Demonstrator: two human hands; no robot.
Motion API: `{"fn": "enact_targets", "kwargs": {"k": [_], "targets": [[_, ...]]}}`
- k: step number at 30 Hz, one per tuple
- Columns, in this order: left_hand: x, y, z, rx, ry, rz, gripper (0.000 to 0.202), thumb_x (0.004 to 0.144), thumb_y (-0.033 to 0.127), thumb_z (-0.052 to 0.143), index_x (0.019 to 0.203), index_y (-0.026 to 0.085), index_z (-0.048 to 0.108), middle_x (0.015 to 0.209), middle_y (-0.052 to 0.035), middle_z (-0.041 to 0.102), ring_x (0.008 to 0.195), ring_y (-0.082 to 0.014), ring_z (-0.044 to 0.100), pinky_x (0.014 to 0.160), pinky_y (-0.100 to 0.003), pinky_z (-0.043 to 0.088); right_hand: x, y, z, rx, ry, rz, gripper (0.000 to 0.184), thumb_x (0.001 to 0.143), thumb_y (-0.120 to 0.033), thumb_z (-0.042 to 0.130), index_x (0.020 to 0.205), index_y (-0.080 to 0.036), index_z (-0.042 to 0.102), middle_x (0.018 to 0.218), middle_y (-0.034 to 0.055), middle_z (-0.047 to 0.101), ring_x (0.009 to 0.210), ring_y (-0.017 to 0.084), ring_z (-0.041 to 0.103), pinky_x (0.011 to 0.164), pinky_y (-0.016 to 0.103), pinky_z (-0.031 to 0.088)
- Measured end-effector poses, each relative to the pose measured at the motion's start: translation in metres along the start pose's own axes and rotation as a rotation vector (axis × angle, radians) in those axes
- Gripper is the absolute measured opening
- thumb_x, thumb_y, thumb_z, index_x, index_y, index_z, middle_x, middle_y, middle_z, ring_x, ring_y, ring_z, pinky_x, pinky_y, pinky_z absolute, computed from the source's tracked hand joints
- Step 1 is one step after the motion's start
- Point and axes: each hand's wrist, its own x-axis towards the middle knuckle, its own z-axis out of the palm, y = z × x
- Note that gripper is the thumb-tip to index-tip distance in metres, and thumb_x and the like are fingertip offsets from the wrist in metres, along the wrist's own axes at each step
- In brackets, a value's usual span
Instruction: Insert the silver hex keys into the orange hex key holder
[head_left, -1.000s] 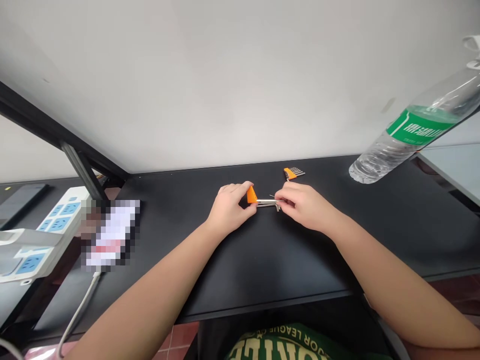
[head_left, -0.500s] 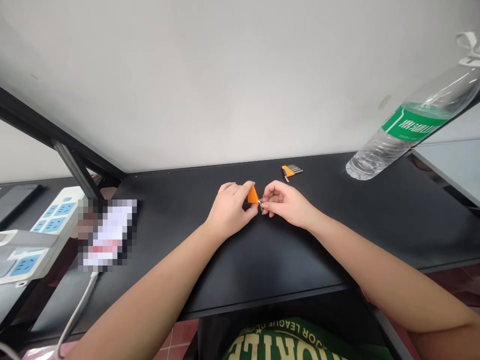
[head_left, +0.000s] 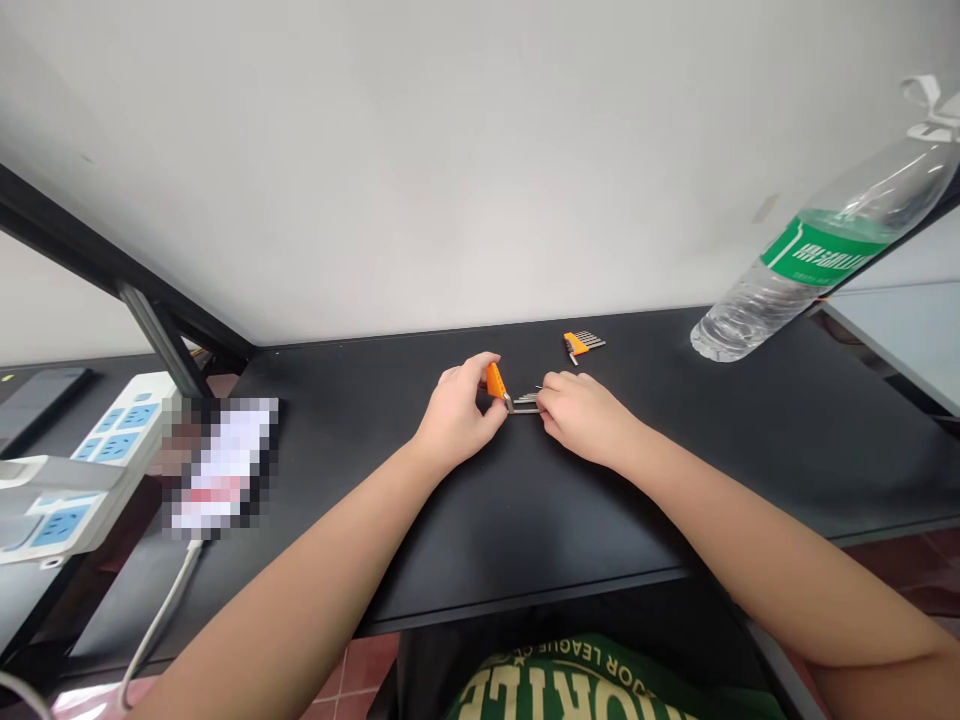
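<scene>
My left hand [head_left: 459,412] pinches an orange hex key holder [head_left: 495,381] between thumb and fingers, upright just above the black tabletop. Thin metal hex keys [head_left: 527,399] lie between my two hands, and the longest runs from beside the holder to my right fingertips. My right hand [head_left: 586,415] is closed with its fingers bent down over the keys' right ends; the fingertips are partly hidden. Behind it on the table, a second orange holder [head_left: 576,344] carries several hex keys fanned out to the right.
A tall water bottle [head_left: 825,247] with a green label stands at the back right. At left a blurred phone-like device [head_left: 225,465] lies with a white cable [head_left: 161,625] plugged in. A white power strip [head_left: 112,445] sits beyond the black metal frame [head_left: 161,340].
My right hand has moved slightly right and turned palm down, away from the holder. More of the hex keys' length shows between the hands. My left hand has shifted slightly left with the holder.
</scene>
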Motion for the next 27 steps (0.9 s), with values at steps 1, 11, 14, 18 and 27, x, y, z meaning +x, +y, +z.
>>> {"fn": "enact_targets", "kwargs": {"k": [1, 11, 14, 18, 27], "targets": [[0.000, 0.000, 0.000, -0.003, 0.007, -0.004, 0.054, 0.083, 0.019, 0.067, 0.135, 0.023, 0.051, 0.101, -0.0017, 0.072, 0.093, -0.0200, 0.070, 0.095, -0.040, 0.056, 0.000, -0.002, -0.001, 0.010, -0.002, 0.009, 0.013, 0.094, -0.013, 0.057, 0.088, -0.017, 0.068, 0.095, 0.0100, 0.064, 0.086, 0.022, 0.058, 0.074, 0.037, 0.040], [0.001, -0.009, 0.002, 0.045, 0.032, 0.009, 0.049, 0.087, 0.018, 0.068, 0.134, 0.025, 0.056, 0.101, -0.0017, 0.073, 0.095, -0.0204, 0.069, 0.098, -0.041, 0.055, -0.004, -0.002, -0.010, 0.248, 0.156, 0.236, 0.007, 0.093, -0.017, 0.056, 0.089, -0.020, 0.060, 0.088, 0.0026, 0.066, 0.069, 0.015, 0.058, 0.060, 0.029, 0.033], [0.002, -0.013, 0.003, 0.079, 0.025, 0.039, 0.046, 0.092, 0.021, 0.066, 0.136, 0.026, 0.054, 0.102, -0.0022, 0.073, 0.095, -0.0212, 0.068, 0.102, -0.045, 0.052, -0.005, 0.001, -0.011, 0.384, 0.218, 0.220, 0.006, 0.094, -0.017, 0.057, 0.090, -0.021, 0.060, 0.080, -0.0007, 0.066, 0.069, 0.014, 0.058, 0.062, 0.028, 0.035], [0.001, -0.014, 0.004, 0.084, 0.002, 0.072, 0.047, 0.093, 0.021, 0.064, 0.138, 0.027, 0.052, 0.101, -0.0014, 0.072, 0.093, -0.0209, 0.068, 0.106, -0.047, 0.048, -0.005, 0.001, -0.009, 0.513, 0.285, 0.148, 0.006, 0.093, -0.016, 0.058, 0.090, -0.021, 0.061, 0.079, -0.0009, 0.065, 0.067, 0.013, 0.058, 0.063, 0.027, 0.038], [0.002, -0.012, 0.001, 0.115, -0.018, 0.108, 0.044, 0.095, 0.018, 0.061, 0.137, 0.023, 0.050, 0.099, -0.0025, 0.071, 0.091, -0.0214, 0.065, 0.106, -0.046, 0.047, -0.010, 0.004, -0.015, 0.582, 0.371, 0.060, 0.010, 0.094, -0.015, 0.056, 0.088, -0.021, 0.062, 0.074, -0.0011, 0.061, 0.064, 0.013, 0.053, 0.062, 0.026, 0.040]]}}
